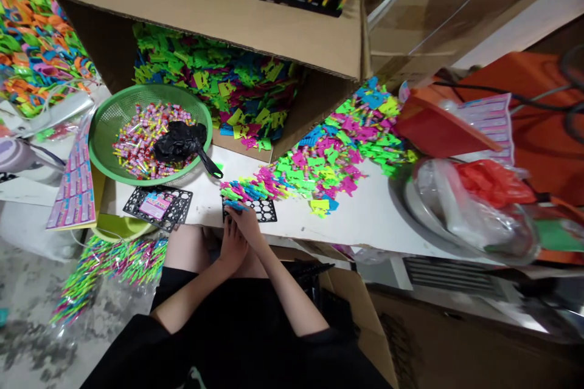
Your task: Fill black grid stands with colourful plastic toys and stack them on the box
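Note:
My right hand [249, 223] is at the table's front edge, its fingers closed on a blue plastic piece [236, 205]. Just below it, my left hand [233, 245] has its fingers drawn together against the right one; whatever they hold is hidden. Under and beyond the hands lies a black perforated rack [266, 211]. Across its back part runs a row of small candy tubes with coloured plastic tops [255, 188]. A loose heap of green, pink and blue plastic pieces [319, 161] spreads to the right of it.
A green colander [98, 140] of small candy tubes holds a black plastic bag [180, 143]. Another black rack [180, 203] bears a printed card [156, 205]. An open cardboard box [319, 42] full of plastic pieces stands behind. A metal basin [420, 194] with bags sits right.

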Available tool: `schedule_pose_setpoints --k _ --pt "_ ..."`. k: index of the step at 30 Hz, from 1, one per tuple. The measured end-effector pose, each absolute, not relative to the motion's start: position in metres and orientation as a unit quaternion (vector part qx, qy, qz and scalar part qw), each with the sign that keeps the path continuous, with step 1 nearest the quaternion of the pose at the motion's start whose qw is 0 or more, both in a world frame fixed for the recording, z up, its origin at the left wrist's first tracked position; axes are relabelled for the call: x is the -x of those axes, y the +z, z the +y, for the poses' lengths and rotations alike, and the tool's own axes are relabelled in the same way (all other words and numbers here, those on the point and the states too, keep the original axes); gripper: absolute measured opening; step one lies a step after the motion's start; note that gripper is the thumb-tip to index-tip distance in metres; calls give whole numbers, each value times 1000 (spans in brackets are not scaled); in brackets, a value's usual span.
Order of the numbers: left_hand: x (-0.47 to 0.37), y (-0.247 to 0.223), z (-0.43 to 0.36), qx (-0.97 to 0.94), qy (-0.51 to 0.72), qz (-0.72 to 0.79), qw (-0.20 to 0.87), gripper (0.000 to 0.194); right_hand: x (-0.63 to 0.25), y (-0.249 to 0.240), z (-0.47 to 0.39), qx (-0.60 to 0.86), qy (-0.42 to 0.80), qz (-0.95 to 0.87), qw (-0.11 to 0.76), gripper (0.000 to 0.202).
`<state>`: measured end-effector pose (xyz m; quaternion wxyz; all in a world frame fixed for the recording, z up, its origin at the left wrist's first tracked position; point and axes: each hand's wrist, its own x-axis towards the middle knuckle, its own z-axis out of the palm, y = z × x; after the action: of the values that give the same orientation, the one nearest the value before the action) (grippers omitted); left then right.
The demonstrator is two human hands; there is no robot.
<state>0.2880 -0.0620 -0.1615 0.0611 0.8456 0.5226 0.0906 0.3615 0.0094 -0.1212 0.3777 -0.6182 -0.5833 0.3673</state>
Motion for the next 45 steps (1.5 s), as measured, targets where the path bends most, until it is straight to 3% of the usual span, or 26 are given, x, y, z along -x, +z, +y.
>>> schedule_pose_setpoints --k 5,12,26,31,36,40,45 --pt "-289 -164 -63 -847 116 518 43 54 -353 -123 12 670 331 -585 316 21" --pt "-287 -173 -61 -847 126 515 33 52 -349 -123 11 670 333 -571 339 23" --pt "-274 -155 -54 -855 125 489 120 50 -346 -127 12 638 330 -573 395 25" --pt "-239 -136 -51 -837 245 463 160 33 -355 -126 19 613 329 -618 366 19" --pt "-211 -110 -41 -722 359 549 221 24 -392 -113 17 519 404 -675 334 17" --pt "-207 -102 -23 -716 337 542 282 25 -425 -100 6 460 455 -689 327 18" --pt "-221 -108 -2 -761 302 488 303 24 -427 -106 -11 536 415 -625 389 23"
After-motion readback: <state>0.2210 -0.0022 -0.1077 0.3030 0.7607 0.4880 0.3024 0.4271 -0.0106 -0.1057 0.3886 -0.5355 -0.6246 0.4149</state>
